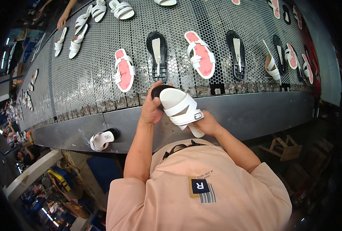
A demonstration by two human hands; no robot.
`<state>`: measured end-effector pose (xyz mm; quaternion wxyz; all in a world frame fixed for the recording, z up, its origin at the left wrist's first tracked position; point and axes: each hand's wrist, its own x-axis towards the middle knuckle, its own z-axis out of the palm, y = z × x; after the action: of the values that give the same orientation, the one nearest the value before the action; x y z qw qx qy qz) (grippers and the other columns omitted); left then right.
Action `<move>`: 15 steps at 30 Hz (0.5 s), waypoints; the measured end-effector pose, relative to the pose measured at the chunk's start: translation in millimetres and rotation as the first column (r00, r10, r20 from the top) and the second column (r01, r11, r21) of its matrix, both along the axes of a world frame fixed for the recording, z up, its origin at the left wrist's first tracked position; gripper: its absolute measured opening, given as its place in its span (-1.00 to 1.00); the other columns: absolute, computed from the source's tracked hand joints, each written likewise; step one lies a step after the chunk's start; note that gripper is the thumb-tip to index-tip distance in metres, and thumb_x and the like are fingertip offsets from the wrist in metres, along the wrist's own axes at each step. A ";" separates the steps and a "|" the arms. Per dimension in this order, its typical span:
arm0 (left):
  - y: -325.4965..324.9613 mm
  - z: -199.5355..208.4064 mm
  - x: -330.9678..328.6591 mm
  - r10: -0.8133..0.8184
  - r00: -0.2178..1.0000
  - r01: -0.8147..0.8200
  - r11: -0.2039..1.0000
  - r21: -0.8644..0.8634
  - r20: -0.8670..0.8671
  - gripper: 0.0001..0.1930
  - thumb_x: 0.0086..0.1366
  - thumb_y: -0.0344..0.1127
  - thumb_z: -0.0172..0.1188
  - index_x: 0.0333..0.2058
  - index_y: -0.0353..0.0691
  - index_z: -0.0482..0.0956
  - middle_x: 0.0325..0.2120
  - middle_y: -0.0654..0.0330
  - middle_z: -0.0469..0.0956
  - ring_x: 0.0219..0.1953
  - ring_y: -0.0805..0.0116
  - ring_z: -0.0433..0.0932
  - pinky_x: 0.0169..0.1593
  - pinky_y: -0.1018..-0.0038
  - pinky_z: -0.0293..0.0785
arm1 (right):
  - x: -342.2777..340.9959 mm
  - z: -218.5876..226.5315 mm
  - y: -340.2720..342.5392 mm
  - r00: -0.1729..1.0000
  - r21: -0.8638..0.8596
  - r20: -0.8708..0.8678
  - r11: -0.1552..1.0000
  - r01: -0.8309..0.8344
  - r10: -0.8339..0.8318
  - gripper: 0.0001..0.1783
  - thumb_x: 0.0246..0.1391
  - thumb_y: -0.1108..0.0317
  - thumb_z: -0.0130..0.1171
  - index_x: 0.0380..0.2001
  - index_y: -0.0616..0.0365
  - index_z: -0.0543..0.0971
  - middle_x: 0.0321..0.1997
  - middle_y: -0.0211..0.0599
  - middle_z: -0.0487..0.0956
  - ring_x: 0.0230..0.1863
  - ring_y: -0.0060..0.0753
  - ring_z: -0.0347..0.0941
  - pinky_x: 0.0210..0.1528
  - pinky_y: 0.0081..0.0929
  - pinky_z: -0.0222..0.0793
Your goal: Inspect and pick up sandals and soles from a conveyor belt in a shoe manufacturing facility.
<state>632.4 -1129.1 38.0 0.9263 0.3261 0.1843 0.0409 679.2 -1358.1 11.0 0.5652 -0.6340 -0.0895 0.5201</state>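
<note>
A white slide sandal (175,98) with crossed straps and a small buckle is held in front of my body, toe pointing away to the upper left. My left hand (151,110) is closed round the toe end, thumb on the near side, gripping a black sole (158,92) that shows at the sandal's toe edge. Toward the heel, my right hand (207,124) is closed on the sandal beside the buckle; its fingers are partly hidden. Just beyond my hands, a loose black sole (156,54) and a white upper with a pink underside (123,71) lie on the conveyor.
A perforated metal conveyor (86,77) carries more black soles, pink-bottomed uppers and finished white sandals. Along its front runs a metal ledge (232,111), where another white sandal (100,140) rests at left. Another person's hand (63,20) is at the far left. A wooden stool (282,148) stands lower right.
</note>
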 end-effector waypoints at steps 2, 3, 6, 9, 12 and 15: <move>-3.9 -0.6 0.2 -0.005 0.999 0.006 1.000 0.018 -0.034 -0.21 -0.07 -0.12 0.47 0.12 -0.12 0.26 0.07 -0.01 0.40 0.06 0.12 0.43 0.13 0.21 0.36 | 1.7 -2.8 2.7 1.000 0.006 -0.019 1.000 -0.008 0.008 -0.75 0.08 0.30 0.14 -0.23 0.23 0.56 -0.33 -0.30 0.61 -0.31 -0.57 0.45 -0.20 -0.47 0.39; -5.6 -1.1 0.2 -0.014 0.998 0.016 0.999 0.037 -0.060 -0.22 -0.06 -0.17 0.47 0.12 -0.12 0.24 0.06 -0.01 0.41 0.06 0.12 0.43 0.13 0.20 0.37 | 2.6 -3.6 3.5 0.999 0.013 -0.029 1.000 -0.012 0.013 -0.75 0.08 0.30 0.14 -0.23 0.23 0.57 -0.32 -0.31 0.61 -0.31 -0.58 0.45 -0.20 -0.47 0.39; -8.3 -2.9 1.6 -0.017 0.996 0.020 0.999 0.034 -0.084 -0.28 0.02 -0.27 0.41 0.12 -0.13 0.22 0.06 -0.01 0.41 0.06 0.12 0.43 0.12 0.20 0.39 | 9.3 3.1 6.7 0.997 -0.019 -0.050 0.998 -0.054 0.053 -0.75 0.08 0.29 0.16 -0.25 0.24 0.58 -0.32 -0.32 0.61 -0.31 -0.58 0.45 -0.21 -0.47 0.39; -11.7 -1.9 4.5 -0.021 0.994 0.025 0.999 0.039 -0.104 -0.38 0.11 -0.34 0.32 0.11 -0.14 0.21 0.06 -0.02 0.41 0.06 0.12 0.43 0.12 0.21 0.39 | 11.0 0.6 3.8 0.997 -0.035 -0.054 0.998 -0.049 0.047 -0.74 0.08 0.27 0.17 -0.24 0.24 0.59 -0.32 -0.32 0.62 -0.31 -0.58 0.46 -0.21 -0.47 0.40; -16.4 -0.9 6.1 -0.015 0.994 0.019 0.999 0.037 -0.109 -0.47 0.18 -0.35 0.24 0.09 -0.12 0.23 0.06 -0.03 0.41 0.05 0.10 0.45 0.09 0.20 0.42 | 12.8 -0.9 2.2 0.996 -0.010 -0.076 0.999 -0.037 0.037 -0.74 0.09 0.27 0.17 -0.23 0.23 0.59 -0.31 -0.32 0.62 -0.30 -0.57 0.48 -0.21 -0.48 0.41; -20.2 0.3 7.2 -0.007 0.993 0.011 0.999 0.036 -0.116 -0.52 0.21 -0.33 0.21 0.08 -0.09 0.26 0.06 -0.05 0.41 0.04 0.08 0.46 0.07 0.19 0.45 | 17.1 6.7 2.2 0.995 -0.027 -0.084 0.998 -0.063 0.061 -0.74 0.09 0.28 0.17 -0.22 0.22 0.59 -0.30 -0.32 0.62 -0.30 -0.57 0.49 -0.20 -0.50 0.41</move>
<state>639.6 -1149.3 38.3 0.9080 0.3459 0.2354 0.0211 696.3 -1355.9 17.6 0.5425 -0.6172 -0.0777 0.5646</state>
